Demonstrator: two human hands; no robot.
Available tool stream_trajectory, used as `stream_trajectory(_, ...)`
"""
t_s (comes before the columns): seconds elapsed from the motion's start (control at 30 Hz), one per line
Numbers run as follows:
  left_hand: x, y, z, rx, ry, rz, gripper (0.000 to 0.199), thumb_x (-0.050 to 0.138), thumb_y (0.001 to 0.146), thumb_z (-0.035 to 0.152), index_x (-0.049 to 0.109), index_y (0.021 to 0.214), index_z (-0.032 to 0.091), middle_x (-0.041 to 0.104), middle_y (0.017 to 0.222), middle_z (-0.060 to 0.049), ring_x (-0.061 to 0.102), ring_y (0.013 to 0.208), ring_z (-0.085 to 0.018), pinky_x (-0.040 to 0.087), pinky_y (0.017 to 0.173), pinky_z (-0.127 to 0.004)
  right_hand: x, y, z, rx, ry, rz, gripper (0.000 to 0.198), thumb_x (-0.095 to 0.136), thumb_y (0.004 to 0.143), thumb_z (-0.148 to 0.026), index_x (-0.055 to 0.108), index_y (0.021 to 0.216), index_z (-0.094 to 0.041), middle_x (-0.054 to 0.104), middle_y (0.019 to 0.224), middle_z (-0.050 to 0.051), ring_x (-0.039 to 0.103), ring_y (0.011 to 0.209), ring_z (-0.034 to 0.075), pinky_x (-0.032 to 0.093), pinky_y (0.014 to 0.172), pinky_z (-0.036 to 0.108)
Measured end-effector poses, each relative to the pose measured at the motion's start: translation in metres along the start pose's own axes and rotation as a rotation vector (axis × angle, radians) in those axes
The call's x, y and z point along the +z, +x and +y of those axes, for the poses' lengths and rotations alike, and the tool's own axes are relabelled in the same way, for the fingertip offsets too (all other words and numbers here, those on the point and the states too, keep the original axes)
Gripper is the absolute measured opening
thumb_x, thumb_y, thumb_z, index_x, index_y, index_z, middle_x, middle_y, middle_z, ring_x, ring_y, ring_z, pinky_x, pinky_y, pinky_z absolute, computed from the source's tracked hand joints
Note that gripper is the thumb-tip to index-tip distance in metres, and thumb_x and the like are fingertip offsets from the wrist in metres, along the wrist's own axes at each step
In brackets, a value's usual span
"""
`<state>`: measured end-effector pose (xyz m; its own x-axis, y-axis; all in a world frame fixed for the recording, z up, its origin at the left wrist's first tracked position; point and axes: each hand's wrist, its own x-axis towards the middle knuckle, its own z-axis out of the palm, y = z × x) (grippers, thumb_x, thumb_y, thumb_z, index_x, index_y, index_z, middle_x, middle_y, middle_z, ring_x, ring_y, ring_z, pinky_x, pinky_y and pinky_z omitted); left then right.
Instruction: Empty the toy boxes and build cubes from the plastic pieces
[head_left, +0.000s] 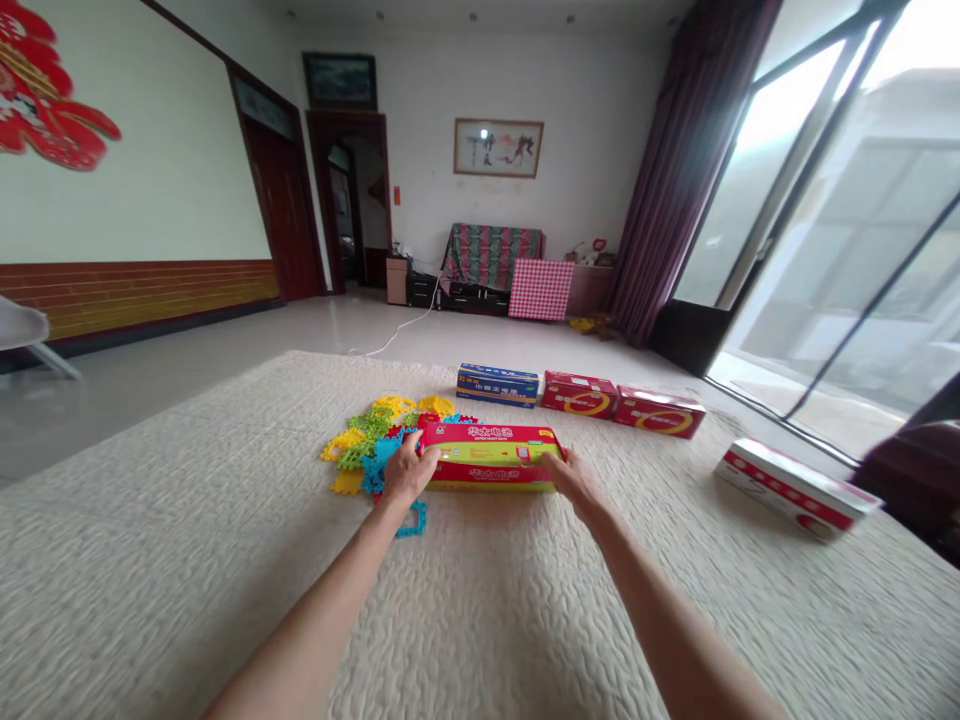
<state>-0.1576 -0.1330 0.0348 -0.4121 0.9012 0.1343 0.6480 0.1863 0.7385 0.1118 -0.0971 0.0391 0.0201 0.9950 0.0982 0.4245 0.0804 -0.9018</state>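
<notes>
A long red and yellow-green battery box (491,458) is held level between my two hands, in front of me. My left hand (407,468) grips its left end, thumb on the near edge. At the right end, my right hand (576,476) clasps the box the same way. Just left of and behind it lies a heap of plastic interlocking pieces (367,435) in yellow, green, blue and red, partly hidden by my left hand and the box. One blue square piece (412,520) lies nearer to me. Whether the box touches the quilted cover is hard to tell.
Beyond, a blue box (498,385) and two red boxes (579,393) (660,411) stand in a row on the cream quilted cover (225,470). A white and red box (799,488) lies at the right. A white cable (401,328) crosses the tiled floor behind.
</notes>
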Motion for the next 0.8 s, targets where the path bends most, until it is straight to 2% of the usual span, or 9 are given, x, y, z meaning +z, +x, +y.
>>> stream_trajectory(0.1,0.012,0.004,0.006,0.002,-0.116,-0.013,0.057,0.054,0.078,0.030,0.053,0.132,0.013,0.064,0.124,-0.014,0.058,0.117,-0.029,0.042,0.098,-0.035,-0.013,-0.001,0.004,0.038,-0.021,-0.045,0.051,0.055,0.071,-0.039,0.059,0.116,-0.015,0.071,0.086,0.008,0.066,0.076,0.023,0.049,0.060,0.030)
stream_trajectory(0.2,0.026,0.004,0.016,0.010,-0.246,-0.026,0.060,0.056,0.075,0.026,0.052,0.133,0.013,0.065,0.122,-0.014,0.058,0.115,-0.029,0.044,0.098,-0.036,-0.030,-0.002,0.003,0.070,-0.136,-0.090,0.075,0.062,0.067,-0.037,0.043,0.136,-0.017,0.065,0.113,0.013,0.065,0.095,0.027,0.052,0.076,0.035)
stream_trajectory(0.3,0.035,0.004,0.022,0.067,-0.358,-0.019,0.067,0.056,0.072,0.021,0.047,0.137,0.015,0.064,0.124,-0.012,0.058,0.116,-0.028,0.044,0.101,-0.037,-0.040,0.005,-0.004,0.051,-0.359,-0.086,0.094,0.068,0.062,-0.037,0.030,0.145,-0.015,0.040,0.144,0.020,0.052,0.121,0.032,0.048,0.094,0.040)
stream_trajectory(0.37,0.036,0.007,0.024,0.127,-0.403,-0.017,0.071,0.057,0.070,0.018,0.045,0.140,0.017,0.061,0.130,-0.010,0.054,0.123,-0.027,0.040,0.106,-0.038,-0.043,0.013,-0.012,-0.009,-0.497,-0.134,0.098,0.069,0.062,-0.036,0.027,0.147,-0.014,0.028,0.152,0.020,0.041,0.133,0.033,0.043,0.103,0.040)
stream_trajectory(0.43,0.036,0.010,0.023,0.164,-0.434,-0.037,0.073,0.057,0.069,0.018,0.044,0.141,0.017,0.057,0.136,-0.010,0.049,0.129,-0.028,0.037,0.110,-0.038,-0.044,0.023,-0.022,-0.071,-0.642,-0.232,0.095,0.070,0.062,-0.034,0.030,0.146,-0.012,0.030,0.151,0.019,0.038,0.134,0.034,0.040,0.106,0.041)
stream_trajectory(0.57,0.036,0.019,0.016,0.186,-0.476,-0.128,0.075,0.056,0.070,0.019,0.042,0.144,0.018,0.048,0.145,-0.009,0.045,0.132,-0.027,0.036,0.110,-0.038,-0.040,0.039,-0.039,-0.149,-0.814,-0.365,0.087,0.075,0.057,-0.026,0.046,0.137,-0.013,0.048,0.138,0.019,0.046,0.127,0.035,0.042,0.104,0.043)
stream_trajectory(0.7,0.037,0.025,0.009,0.187,-0.495,-0.220,0.078,0.057,0.071,0.021,0.038,0.146,0.021,0.048,0.146,-0.008,0.047,0.131,-0.026,0.039,0.108,-0.038,-0.039,0.043,-0.043,-0.268,-0.829,-0.381,0.089,0.077,0.054,-0.023,0.046,0.137,-0.014,0.051,0.134,0.019,0.050,0.123,0.034,0.045,0.099,0.041)
stream_trajectory(0.8,0.035,0.026,0.009,0.175,-0.510,-0.281,0.082,0.056,0.070,0.020,0.033,0.148,0.019,0.053,0.141,-0.009,0.051,0.127,-0.026,0.042,0.105,-0.038,-0.043,0.040,-0.037,-0.315,-0.809,-0.364,0.066,0.071,0.063,-0.026,0.054,0.126,-0.016,0.058,0.122,0.016,0.058,0.108,0.028,0.047,0.092,0.037)
